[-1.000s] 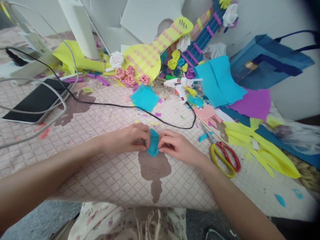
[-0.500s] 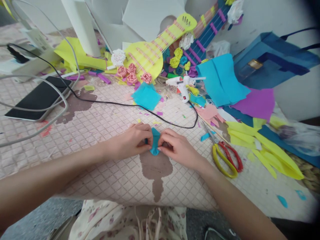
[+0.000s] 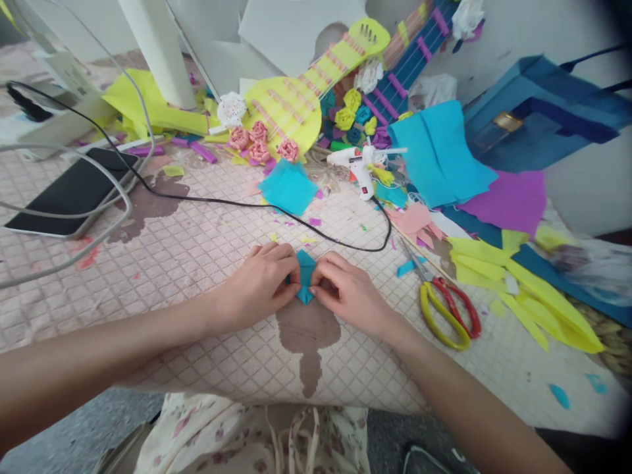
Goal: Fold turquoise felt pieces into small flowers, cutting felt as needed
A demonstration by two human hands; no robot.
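Left hand (image 3: pixel 273 279) and right hand (image 3: pixel 344 288) pinch opposite edges of small, folded turquoise paper (image 3: pixel 305 268), pointed at near end; diamond-patterned cloth (image 3: pixel 207 253) beneath.

Diamond-patterned cloth (image 3: pixel 207 359) covers the desk (image 3: pixel 197 266), darkly stained in places, and what a spread: scissors (image 3: pixel 430 281) and yellow strips (image 3: pixel 474 260) right, black-screened device (image 3: pixel 69 187) left, black cable (image 3: pixel 217 201) winding across, blue square (image 3: pixel 289 189) just beyond!

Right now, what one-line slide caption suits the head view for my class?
Left hand and right hand pinch a folded blue piece; scissors and glue gun lie beyond.
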